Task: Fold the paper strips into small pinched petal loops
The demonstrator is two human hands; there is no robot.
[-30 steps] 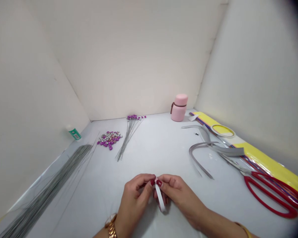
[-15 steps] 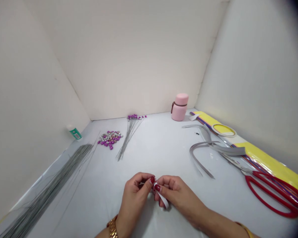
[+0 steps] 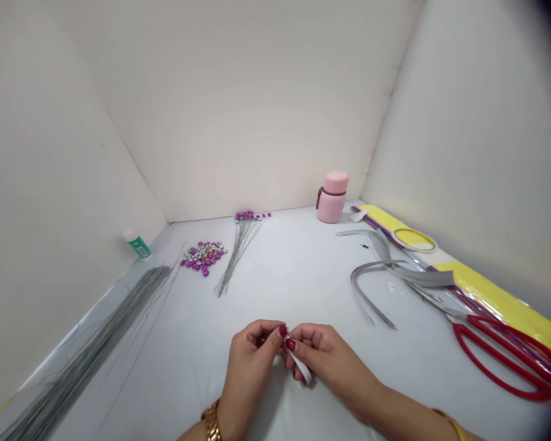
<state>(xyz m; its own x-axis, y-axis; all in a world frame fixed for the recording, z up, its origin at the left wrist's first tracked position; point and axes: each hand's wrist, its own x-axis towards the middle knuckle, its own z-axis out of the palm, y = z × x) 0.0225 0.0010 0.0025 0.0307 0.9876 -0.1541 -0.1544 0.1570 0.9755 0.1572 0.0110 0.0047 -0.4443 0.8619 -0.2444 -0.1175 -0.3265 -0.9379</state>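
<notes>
Left hand and right hand pinch a white strip close between fingertips, a firm, tight hold on it, well left of the scissors; its upper end is probably curled, though fingers hide it.

This is a small craft workspace, with white board walls boxing in a white tabletop. Craft supplies are lying out across it: a bundle of thin florist's wire, purple and silver beads, grey strips, red-handled scissors and a tape roll. A white strip is being worked by hand among them.
</notes>
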